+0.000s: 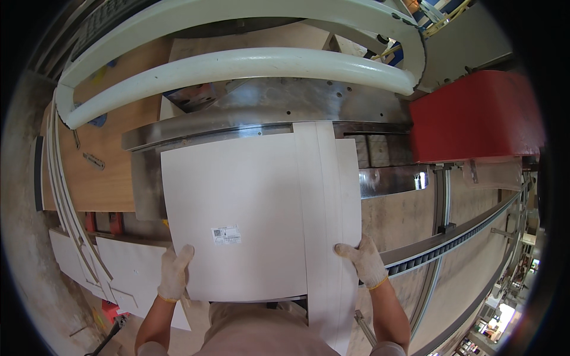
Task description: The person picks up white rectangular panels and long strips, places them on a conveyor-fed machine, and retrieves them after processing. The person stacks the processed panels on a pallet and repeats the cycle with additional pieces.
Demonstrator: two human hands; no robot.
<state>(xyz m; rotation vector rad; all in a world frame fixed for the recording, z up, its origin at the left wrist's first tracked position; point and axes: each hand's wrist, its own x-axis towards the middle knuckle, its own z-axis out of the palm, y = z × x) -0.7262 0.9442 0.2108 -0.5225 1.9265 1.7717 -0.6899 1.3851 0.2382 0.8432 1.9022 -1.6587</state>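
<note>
I have 2 hands engaged on the workpiece. The left hand in a white knitted glove (174, 273) is partly closed, thumb laid over the left edge of the flat rectangular white panel (240, 187), fingers mostly hidden. The right hand in a matching glove (367, 264) is partly closed at the opposite edge, thumb reaching inward toward the long narrow white strip (323, 261); I cannot tell whether it clamps 1 layer or 2. The panel lies between the hands and extends beyond them, its far edge near the wide polished steel bar (249, 107). The strip lies lengthwise on the panel's right part, just inward of the right hand. Beyond and right of that hand stands the red box-shaped housing (475, 118). I judge the step in hand to be steadying the panel by 2 sides. The next move calls for equal, simultaneous control at both edges, without letting the strip slide.
</note>
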